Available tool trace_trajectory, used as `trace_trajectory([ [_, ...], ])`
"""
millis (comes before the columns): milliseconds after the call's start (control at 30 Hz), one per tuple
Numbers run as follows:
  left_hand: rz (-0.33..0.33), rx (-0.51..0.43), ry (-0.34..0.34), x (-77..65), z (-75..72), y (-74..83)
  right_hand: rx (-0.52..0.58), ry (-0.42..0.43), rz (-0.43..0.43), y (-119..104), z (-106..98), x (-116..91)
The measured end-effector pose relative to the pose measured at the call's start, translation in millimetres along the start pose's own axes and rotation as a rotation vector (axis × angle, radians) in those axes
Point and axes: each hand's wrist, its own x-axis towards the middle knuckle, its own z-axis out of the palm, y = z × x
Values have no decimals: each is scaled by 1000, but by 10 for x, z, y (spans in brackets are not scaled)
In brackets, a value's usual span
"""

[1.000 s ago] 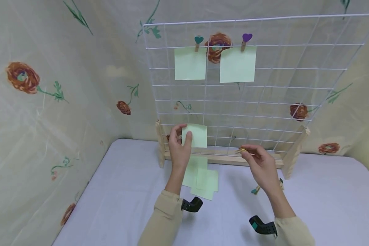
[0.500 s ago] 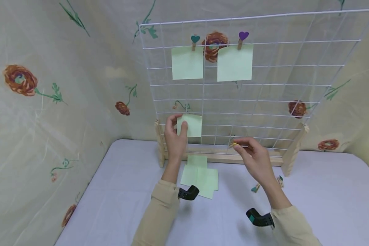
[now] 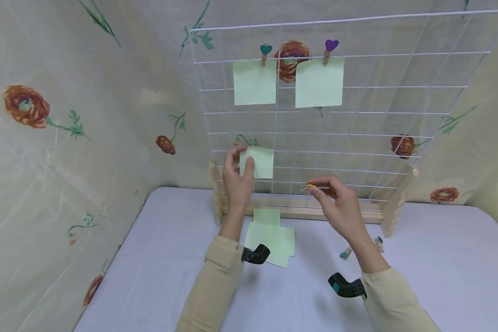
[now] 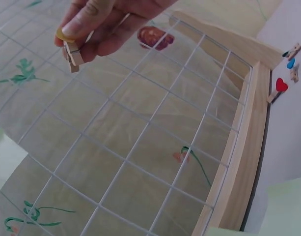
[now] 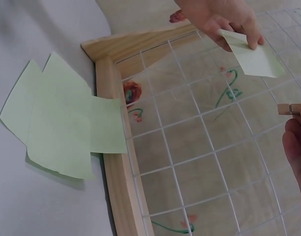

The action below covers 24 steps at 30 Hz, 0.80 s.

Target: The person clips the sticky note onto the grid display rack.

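My left hand (image 3: 238,182) pinches a pale green sticky note (image 3: 262,162) by its left side, thumb in front, close before the white wire grid (image 3: 348,112). In the right wrist view that held note (image 5: 256,61) bends a little. To the right, my right hand (image 3: 340,203) pinches a small wooden clothespin (image 3: 308,186) with a yellow top. The left wrist view shows this clothespin (image 4: 72,55) pointing down from thumb and fingers. Higher on the grid, two green notes hang: one under a clothespin with a teal heart (image 3: 265,50), the other under one with a purple heart (image 3: 331,45).
Several loose green notes (image 3: 280,242) overlap on the white table (image 3: 170,267), one leaning on the grid's wooden base (image 3: 294,212). More heart clothespins lie at right, among them a teal one (image 3: 345,253) and a red one (image 4: 281,85). Flowered cloth (image 3: 120,92) hangs behind.
My left hand has lifted its note up along the grid. My right hand has moved left and slightly up with the clothespin, nearer the note.
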Motion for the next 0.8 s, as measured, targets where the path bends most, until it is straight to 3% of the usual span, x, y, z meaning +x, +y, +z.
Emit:
trace_trajectory([
  [233, 102, 22, 21, 53, 38, 55, -19, 5, -27, -42, 23, 80],
  [300, 100, 19, 14, 59, 47, 61, -23, 6, -40, -56, 35, 102],
  [533, 58, 28, -1, 172, 71, -196, 5, -1, -81, -124, 64, 189],
  [800, 56, 70, -9, 210, 86, -189, -9, 3, -77, -192, 120, 334],
])
